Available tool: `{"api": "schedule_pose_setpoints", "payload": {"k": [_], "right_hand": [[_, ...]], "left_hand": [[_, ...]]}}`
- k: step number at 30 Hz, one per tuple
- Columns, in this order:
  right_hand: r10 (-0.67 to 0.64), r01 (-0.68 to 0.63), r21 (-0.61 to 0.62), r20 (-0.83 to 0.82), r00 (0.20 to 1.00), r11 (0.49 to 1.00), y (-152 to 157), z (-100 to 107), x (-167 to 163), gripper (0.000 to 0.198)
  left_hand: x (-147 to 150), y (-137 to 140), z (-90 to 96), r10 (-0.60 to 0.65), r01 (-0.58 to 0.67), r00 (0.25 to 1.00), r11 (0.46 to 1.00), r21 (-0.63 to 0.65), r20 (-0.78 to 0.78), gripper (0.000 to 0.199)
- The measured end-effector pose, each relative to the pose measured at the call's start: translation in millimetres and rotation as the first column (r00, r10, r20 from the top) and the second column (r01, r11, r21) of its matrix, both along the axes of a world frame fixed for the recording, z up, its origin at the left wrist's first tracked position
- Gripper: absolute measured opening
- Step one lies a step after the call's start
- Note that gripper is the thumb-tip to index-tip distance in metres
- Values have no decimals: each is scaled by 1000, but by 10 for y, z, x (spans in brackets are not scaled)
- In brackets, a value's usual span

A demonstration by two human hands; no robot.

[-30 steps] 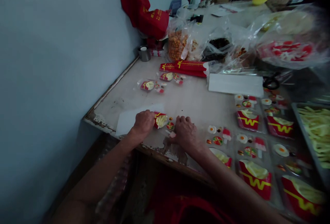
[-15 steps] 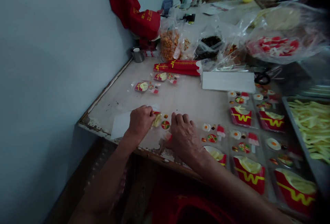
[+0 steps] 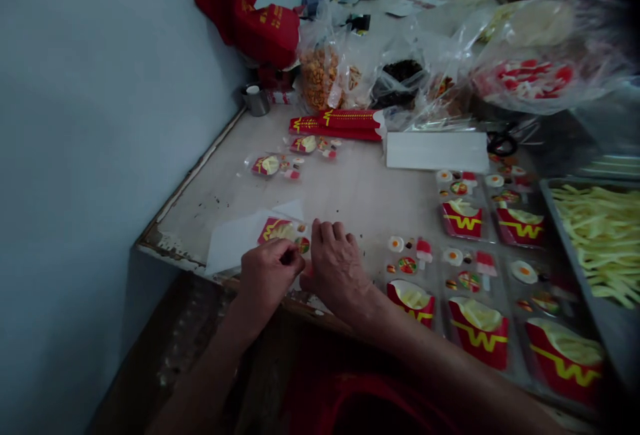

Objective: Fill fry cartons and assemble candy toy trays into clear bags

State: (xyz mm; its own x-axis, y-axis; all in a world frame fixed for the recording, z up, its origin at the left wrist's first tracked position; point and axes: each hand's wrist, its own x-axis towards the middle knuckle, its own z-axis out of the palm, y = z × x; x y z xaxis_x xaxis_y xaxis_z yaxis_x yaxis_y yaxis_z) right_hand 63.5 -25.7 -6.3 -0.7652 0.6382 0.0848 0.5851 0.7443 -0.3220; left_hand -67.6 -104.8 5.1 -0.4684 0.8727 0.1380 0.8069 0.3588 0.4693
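A clear plastic pack (image 3: 277, 229) with a small red fries carton and miniature food pieces lies partly over a white sheet (image 3: 225, 241) near the table's front edge. My left hand (image 3: 267, 275) is closed in a pinch at the pack's near edge; what sits between thumb and finger is hidden. My right hand (image 3: 337, 271) bends over the pack's right end, fingers curled down on it and covering part of the pieces. Next to my right hand, several filled clear packs (image 3: 410, 295) lie in rows, each with a red fries carton and small toy foods.
Two more packs (image 3: 270, 165) lie farther back. Behind them are flat red cartons (image 3: 340, 125) and a white box (image 3: 437, 151). Bags of small pieces (image 3: 320, 78), black-handled scissors (image 3: 503, 143) and a metal cup (image 3: 256, 100) stand along the back. A tray of fries (image 3: 597, 241) is at right.
My left hand has moved from the pack's left end to its near edge, uncovering the red carton. My right hand stays on the right end. The view has shifted slightly.
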Motion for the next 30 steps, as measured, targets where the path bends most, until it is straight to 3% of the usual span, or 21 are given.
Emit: {"api": "schedule_pose_setpoints", "payload": {"k": [2,3,4,5,7,8,9,10,11,14,19,21,24,25,27,30], "right_hand": [[-58,41,-117,-152,987,992,57,-99,33,99],[-134,78,-235,-231,964,969,92,-148,72,101],[-223,95,-398,-290,931,912,128,-194,120,96],[-309,71,-585,-318,896,808,161,-234,170,85],[-434,-82,-879,-310,846,469,208,-299,253,64],[-475,-166,-941,-294,829,293,220,-326,276,59],[-515,-226,-961,-276,812,159,225,-350,284,56],[-555,-257,-963,-255,792,75,223,-373,274,52],[-593,-267,-963,-235,770,36,215,-395,249,50],[-647,-262,-964,-225,728,41,164,-435,98,47],[-658,-362,-923,-356,664,134,160,-393,-176,43],[-612,-406,-894,-431,663,190,309,-365,-258,40],[-551,-388,-862,-506,664,325,783,-322,-436,37],[-560,-356,-861,-507,655,363,995,-303,-525,35],[-586,-273,-892,-443,678,360,1438,-255,-745,29],[-580,-196,-910,-388,716,366,1963,-174,-1109,26]], "left_hand": [[-75,9,-12,82,-83,996,997,6,43,8],[-131,25,-18,108,-109,992,994,9,68,7],[-185,46,-25,116,-117,989,993,6,97,7],[-231,70,-34,109,-110,986,994,-1,128,7],[-278,119,-58,76,-73,980,997,-21,185,5],[-280,141,-72,62,-58,977,998,-26,203,4],[-271,160,-84,56,-52,976,998,-25,212,4],[-253,175,-91,57,-55,976,998,-16,211,3],[-226,186,-90,60,-60,978,998,-4,201,3],[-88,203,-46,34,-38,987,999,26,158,6],[241,186,-35,-59,71,996,979,188,-70,18],[222,158,-96,-56,93,991,940,329,-118,19],[-136,131,-203,-1,39,997,884,466,-80,14],[-327,144,-237,44,-10,997,887,461,-64,15],[-741,227,-301,113,-88,992,931,355,-50,18],[-1237,482,-400,28,-27,999,999,44,-32,31]]}}
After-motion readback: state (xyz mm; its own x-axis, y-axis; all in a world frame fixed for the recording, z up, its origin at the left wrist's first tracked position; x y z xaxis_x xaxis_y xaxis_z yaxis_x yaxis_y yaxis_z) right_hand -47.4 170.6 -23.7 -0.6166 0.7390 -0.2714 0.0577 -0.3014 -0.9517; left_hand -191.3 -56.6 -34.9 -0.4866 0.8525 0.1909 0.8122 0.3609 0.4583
